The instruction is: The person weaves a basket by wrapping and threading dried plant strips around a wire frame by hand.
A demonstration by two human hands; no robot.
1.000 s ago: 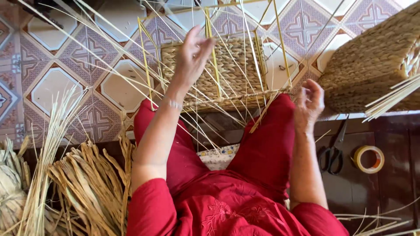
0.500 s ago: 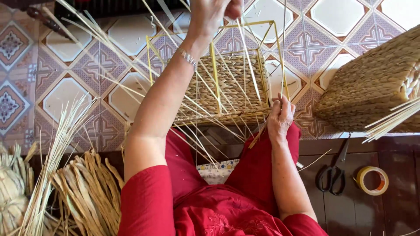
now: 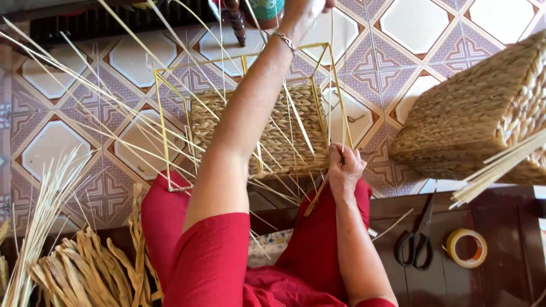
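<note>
Right hand (image 3: 344, 167) pinches a strand at the half-woven basket (image 3: 267, 133); left hand (image 3: 304, 8) grips raised strands.

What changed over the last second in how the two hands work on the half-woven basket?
The left hand rose from the basket top, drawing a straw strand upward to the frame's upper edge. The right hand moved from the knee to the half-woven basket and now grips strands at its near right corner. Scissors, tape roll and finished basket stayed put.

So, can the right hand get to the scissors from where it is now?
Probably yes. The right hand grips a straw at the basket; the scissors lie on the same side, nothing between.
</note>
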